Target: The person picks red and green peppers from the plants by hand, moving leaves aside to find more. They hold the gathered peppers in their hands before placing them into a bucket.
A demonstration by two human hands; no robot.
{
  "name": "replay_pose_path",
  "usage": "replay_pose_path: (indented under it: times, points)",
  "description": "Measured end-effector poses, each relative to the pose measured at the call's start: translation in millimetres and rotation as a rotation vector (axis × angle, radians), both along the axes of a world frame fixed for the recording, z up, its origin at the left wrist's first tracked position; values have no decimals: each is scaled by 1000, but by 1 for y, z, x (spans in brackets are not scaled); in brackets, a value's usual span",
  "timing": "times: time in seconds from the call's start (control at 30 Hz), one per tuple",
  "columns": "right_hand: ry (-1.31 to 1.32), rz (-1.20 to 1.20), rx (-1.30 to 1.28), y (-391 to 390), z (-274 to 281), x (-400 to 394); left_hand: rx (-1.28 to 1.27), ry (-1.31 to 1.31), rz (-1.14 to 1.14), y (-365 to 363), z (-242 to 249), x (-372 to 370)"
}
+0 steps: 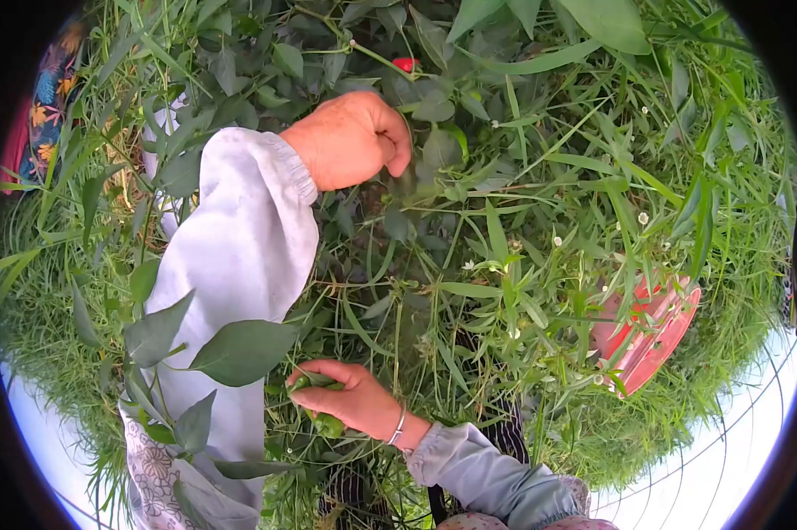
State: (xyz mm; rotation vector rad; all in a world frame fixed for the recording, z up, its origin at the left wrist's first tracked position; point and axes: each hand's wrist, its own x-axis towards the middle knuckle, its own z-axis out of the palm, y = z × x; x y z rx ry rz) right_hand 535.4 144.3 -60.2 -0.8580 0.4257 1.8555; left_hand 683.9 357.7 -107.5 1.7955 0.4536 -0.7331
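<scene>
My left hand [352, 141], its pale sleeve [239, 221] coming up from the lower left, reaches in among dark-leaved pepper plants. Its fingers are curled in and pressed together; whatever they may grip is hidden. Just above it, a small red pepper [404, 64] shows between the leaves. Lower down, my right hand [350, 402], with a bracelet at the wrist, is closed around green peppers [328, 426]. One pepper pokes out beneath the palm, and more green shows between thumb and fingers.
A red plastic bucket [654, 340] leans in the grass at the right, with red things inside partly hidden by stems. Tall grass and small white flowers [643, 217] crowd the right side. Broad leaves [244, 353] hang before the left sleeve. Floral cloth [52, 106] shows at the far left.
</scene>
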Motion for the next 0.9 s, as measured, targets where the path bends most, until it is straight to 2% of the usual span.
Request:
replay_pose_path:
  times: [0.1,0.13,0.23,0.3,0.37,0.4,0.43,0.47,0.53,0.6,0.63,0.7,0.73,0.83,0.87,0.9]
  points:
    - [15,54,-14,1,2,3,13,-139,19,10,-4,-5]
    - [1,55,-2,2,2,3,117,-86,-38,11,13,-3]
    - [-17,46,27,0,1,0,91,-192,262,16,-16,-25]
    - [9,35,51,0,3,0,-189,-297,485,5,-40,-38]
    - [21,-10,88,-8,-3,-7,-410,-367,660,-28,-35,-44]
    - [28,-33,103,-13,-4,-10,-484,-238,584,-40,-28,-49]
    - [-5,38,105,-14,2,-4,-506,-79,633,-56,-23,-53]
    - [-38,111,106,-19,9,9,-349,-164,554,-70,-21,-60]
    - [-58,201,83,-46,23,51,-263,-235,582,-88,-21,-69]
    - [-117,88,14,-57,38,89,-375,-210,776,-88,-24,-74]
    - [-131,-3,-9,-61,42,106,-416,-178,789,-87,-19,-69]
    - [-279,-3,-82,-62,46,133,-499,-107,809,-83,-7,-61]
    - [-307,-25,-121,-61,47,142,-520,-151,833,-85,-8,-58]
    - [-365,-105,-175,-52,42,160,81,189,718,-83,-10,-48]
    - [-376,-134,-187,-52,39,165,268,281,743,-86,-21,-44]
    - [-393,-150,-206,-51,36,168,222,242,754,-87,-29,-45]
